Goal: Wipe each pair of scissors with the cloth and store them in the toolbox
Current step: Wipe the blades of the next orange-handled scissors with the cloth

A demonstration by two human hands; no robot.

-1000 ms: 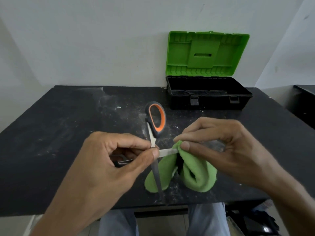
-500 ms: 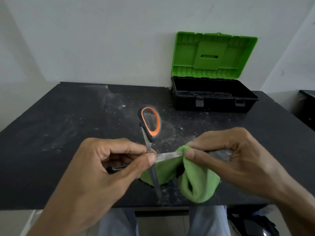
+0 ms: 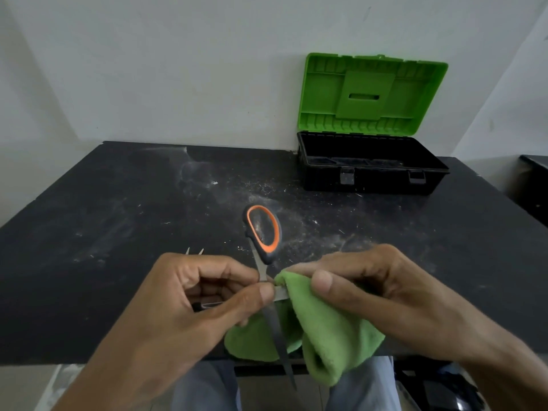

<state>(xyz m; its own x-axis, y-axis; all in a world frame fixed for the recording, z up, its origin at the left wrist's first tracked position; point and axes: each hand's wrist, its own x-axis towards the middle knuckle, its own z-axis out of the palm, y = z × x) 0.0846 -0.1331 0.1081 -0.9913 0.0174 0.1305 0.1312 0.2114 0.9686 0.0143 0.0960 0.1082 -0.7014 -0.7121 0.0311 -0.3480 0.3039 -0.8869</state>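
As the right hand (image 3: 385, 295) pinches the one green cloth (image 3: 320, 330) round a blade, the left hand (image 3: 189, 307) grips the single pair of scissors (image 3: 266, 256), spread open over the tabletop's (image 3: 118, 232) near edge, handle pointing away; the one open toolbox (image 3: 370, 182) stands beyond, rightward, nearer the right hand.

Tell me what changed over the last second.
The right hand, pinching the green cloth round one blade, slid leftward along it toward the left hand, so less bare blade shows between them. Nothing was taken up or let go. The left hand still grips the open scissors near the pivot; the toolbox stays open.
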